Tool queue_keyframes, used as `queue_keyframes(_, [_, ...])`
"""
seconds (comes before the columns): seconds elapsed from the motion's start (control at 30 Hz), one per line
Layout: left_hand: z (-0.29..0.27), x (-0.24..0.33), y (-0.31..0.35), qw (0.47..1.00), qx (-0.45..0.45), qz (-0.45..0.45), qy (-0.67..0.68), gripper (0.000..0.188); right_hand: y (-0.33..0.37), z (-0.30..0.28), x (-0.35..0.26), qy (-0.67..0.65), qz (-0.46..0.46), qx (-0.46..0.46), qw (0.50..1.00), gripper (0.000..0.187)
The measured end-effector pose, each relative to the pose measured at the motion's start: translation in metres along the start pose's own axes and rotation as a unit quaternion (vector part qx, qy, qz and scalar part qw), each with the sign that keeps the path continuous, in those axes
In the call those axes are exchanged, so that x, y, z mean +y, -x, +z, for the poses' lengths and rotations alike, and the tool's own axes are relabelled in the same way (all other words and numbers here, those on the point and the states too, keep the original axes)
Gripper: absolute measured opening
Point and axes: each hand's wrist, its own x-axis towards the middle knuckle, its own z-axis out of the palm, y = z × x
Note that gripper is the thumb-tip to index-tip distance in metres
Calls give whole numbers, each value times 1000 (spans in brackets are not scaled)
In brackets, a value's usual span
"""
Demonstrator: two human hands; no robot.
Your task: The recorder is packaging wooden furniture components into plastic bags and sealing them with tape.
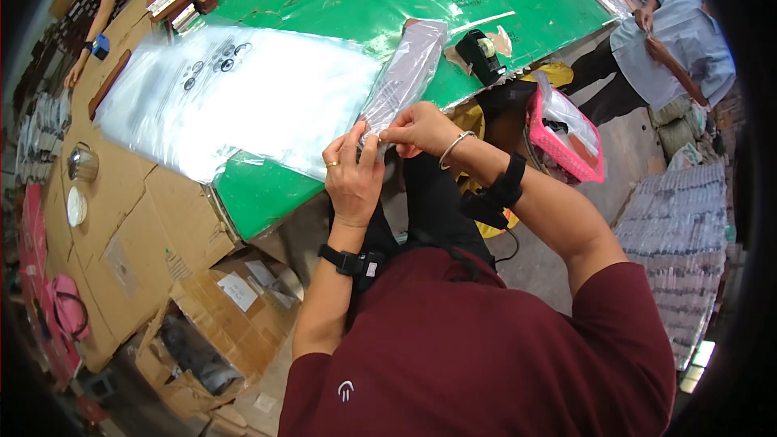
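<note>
My left hand [354, 176] and my right hand [419, 128] both pinch the near end of a long narrow clear plastic packet [407, 69] with something dark inside. The packet stretches away from me over the edge of the green table [267, 190]. My fingers meet at the packet's lower end, thumbs and forefingers closed on it. A ring is on my left hand, a bangle on my right wrist, and dark bands on both forearms.
A stack of clear plastic bags [235, 97] lies on the table to the left. A black tape dispenser [481, 55] stands near the table's edge. A pink basket [562, 133] sits right. Open cardboard boxes [210, 316] lie on the floor left. Another person [676, 36] stands far right.
</note>
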Motion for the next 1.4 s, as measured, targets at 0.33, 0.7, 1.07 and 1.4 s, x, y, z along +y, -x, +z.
queue_keyframes(0.33, [0,-5,-11,998,-27,-51,33,52,-10,12,2,38,-39,55,997,31])
queue_keyframes(0.7, [-18,-7,-19,988,-85,-105,70,76,-19,37,26,64,-152,200,966,47])
queue_keyframes(1.07, [-23,-24,-27,969,-156,-183,49,73,-31,55,12,60,-209,224,950,42])
queue_keyframes(1.4, [-34,-37,-38,958,-210,-194,-24,89,-10,0,36,-183,-247,20,952,24])
